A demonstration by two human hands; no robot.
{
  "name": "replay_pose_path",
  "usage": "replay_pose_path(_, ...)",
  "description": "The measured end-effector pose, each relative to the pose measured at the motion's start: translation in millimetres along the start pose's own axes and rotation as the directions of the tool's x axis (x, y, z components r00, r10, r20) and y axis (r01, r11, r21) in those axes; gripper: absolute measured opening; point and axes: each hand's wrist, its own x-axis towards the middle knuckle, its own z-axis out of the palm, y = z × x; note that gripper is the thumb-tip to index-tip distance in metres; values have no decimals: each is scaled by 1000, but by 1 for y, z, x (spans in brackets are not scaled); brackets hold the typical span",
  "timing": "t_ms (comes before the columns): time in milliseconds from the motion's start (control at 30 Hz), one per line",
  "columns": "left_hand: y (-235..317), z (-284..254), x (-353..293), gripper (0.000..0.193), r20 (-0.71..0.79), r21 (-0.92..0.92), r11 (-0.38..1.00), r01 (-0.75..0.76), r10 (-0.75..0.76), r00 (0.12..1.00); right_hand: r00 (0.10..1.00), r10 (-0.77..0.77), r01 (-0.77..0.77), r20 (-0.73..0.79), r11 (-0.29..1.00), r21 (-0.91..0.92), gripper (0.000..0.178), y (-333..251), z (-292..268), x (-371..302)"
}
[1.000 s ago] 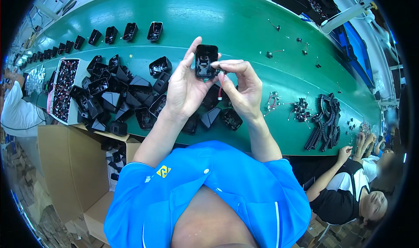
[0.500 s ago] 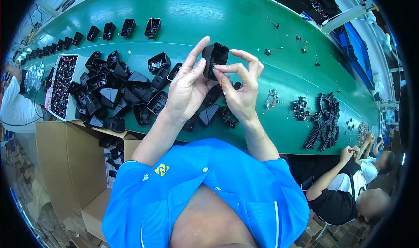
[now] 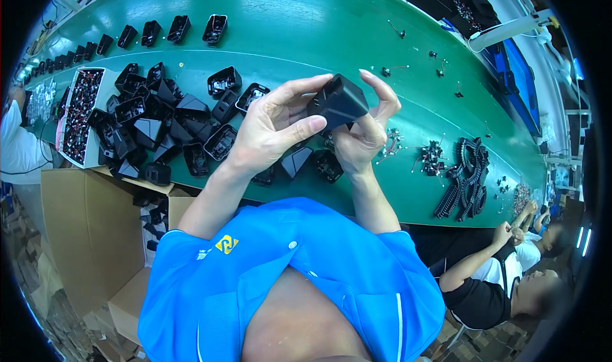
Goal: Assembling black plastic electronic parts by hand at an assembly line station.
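A black plastic housing [image 3: 344, 102] is held up over the green bench, its closed outer side facing me. My left hand [image 3: 274, 123] grips it, thumb on the near face and fingers along the top edge. From the right, my right hand [image 3: 360, 142] closes on the lower side of the housing; its index finger sticks up apart, while the thumb and other fingertips are hidden behind the part. Whether a small wired piece is inside cannot be seen. More open black housings [image 3: 220, 142] lie heaped to the left of my hands, and some lie beneath them.
A white box [image 3: 83, 116] of small wired parts stands left of the heap. Housings [image 3: 180, 28] line the far side. Wired parts [image 3: 433, 158] and black chain-like strips [image 3: 468, 180] lie right. A cardboard box [image 3: 89, 234] stands below left. Co-workers [image 3: 494, 269] sit right.
The housing has turned over, from its open cavity showing to its closed outside. My right fingers, which were pinching at the cavity beside a red wire, are now partly behind it.
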Motion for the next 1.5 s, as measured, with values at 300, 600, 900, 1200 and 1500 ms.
replay_pose_path(300,-4,-18,0,48,-113,-129,991,30,-45,993,998,42,-53,49,968,245,30,2,21,10)
replay_pose_path(600,-15,-98,10,35,-396,-479,872,-104,-108,912,881,-80,6,465,987,160,23,18,103,65)
replay_pose_path(900,10,-148,5,36,-350,859,466,212,232,907,714,75,93,696,975,-201,30,120,200,83)
replay_pose_path(1200,-3,-159,16,36,-220,967,143,210,64,973,607,225,95,763,932,-350,35,107,202,91)
replay_pose_path(1500,-6,-162,29,25,-236,971,-20,237,24,971,754,335,-83,566,902,-424,27,122,42,93)
